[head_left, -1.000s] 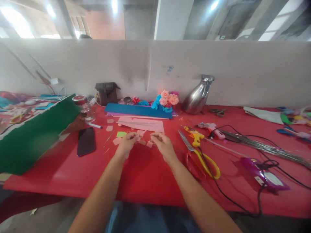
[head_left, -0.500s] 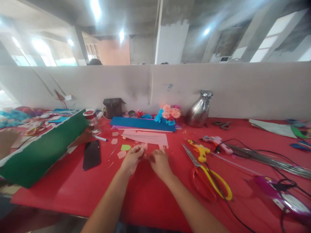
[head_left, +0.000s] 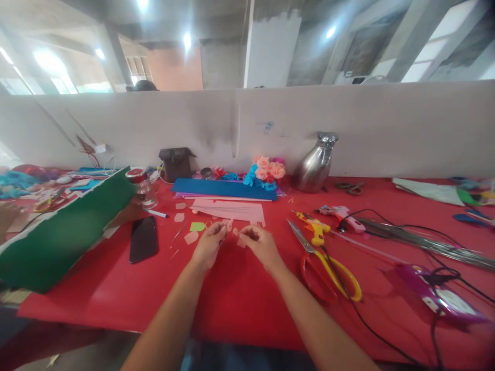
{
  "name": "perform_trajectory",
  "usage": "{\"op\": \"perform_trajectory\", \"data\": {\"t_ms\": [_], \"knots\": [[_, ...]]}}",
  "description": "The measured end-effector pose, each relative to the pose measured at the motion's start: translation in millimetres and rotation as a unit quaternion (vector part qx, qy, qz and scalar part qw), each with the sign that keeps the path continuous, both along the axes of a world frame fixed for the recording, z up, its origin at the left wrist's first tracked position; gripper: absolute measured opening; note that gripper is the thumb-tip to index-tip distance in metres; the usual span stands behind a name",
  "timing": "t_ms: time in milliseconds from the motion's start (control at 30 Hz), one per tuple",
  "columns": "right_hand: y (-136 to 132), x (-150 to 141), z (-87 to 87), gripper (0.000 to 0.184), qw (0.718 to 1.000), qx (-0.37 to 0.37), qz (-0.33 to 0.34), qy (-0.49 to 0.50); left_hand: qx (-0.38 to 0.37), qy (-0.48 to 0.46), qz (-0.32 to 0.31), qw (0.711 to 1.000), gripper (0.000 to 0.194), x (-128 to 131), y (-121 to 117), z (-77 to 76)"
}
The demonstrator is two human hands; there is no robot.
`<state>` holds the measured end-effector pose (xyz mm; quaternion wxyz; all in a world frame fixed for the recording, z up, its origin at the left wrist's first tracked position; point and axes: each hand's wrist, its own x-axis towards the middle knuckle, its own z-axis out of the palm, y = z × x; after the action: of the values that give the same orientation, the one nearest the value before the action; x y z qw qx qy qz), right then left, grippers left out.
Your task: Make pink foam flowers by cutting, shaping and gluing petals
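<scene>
Near the table's middle, my left hand [head_left: 210, 243] is closed, pinching a small pink paper piece [head_left: 230, 224] that sticks up from its fingertips. A short gap to the right, my right hand [head_left: 262, 245] holds another pink paper piece [head_left: 241, 241] between thumb and fingers. Just beyond both hands lies a larger pink paper sheet [head_left: 228, 210] with a notched edge. Left of my left hand are loose pink cut-outs [head_left: 191, 237] and a lime-green paper piece [head_left: 197, 226]. Fine details of the held pieces are too small to make out.
Large scissors [head_left: 328, 263], a yellow glue gun [head_left: 315, 228], a pink glue gun [head_left: 343, 216] and cables occupy the right. Leftward are a phone [head_left: 143, 239], a glass jar [head_left: 143, 189] and a green board [head_left: 69, 234]. Paper flowers [head_left: 268, 172] and a metal jug [head_left: 315, 165] stand behind.
My hands have drawn slightly apart, and a pink piece now shows in the right fingers. The camera view has tilted down a little.
</scene>
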<state>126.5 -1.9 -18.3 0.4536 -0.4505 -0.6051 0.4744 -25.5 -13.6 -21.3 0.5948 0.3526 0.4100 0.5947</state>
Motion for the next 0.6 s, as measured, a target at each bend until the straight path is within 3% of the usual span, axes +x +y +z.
{"op": "perform_trajectory", "data": {"t_ms": [267,600], "knots": [[-3,-1,2.7,0.028,0.999,0.023,-0.035,-0.017,-0.021,0.026,-0.020,0.999,0.029,3,-2,-1.5],[-5,-1,11.1,0.031,0.994,-0.063,-0.043,0.082,-0.043,0.053,-0.035,0.997,0.031,5,-5,2.1]]}}
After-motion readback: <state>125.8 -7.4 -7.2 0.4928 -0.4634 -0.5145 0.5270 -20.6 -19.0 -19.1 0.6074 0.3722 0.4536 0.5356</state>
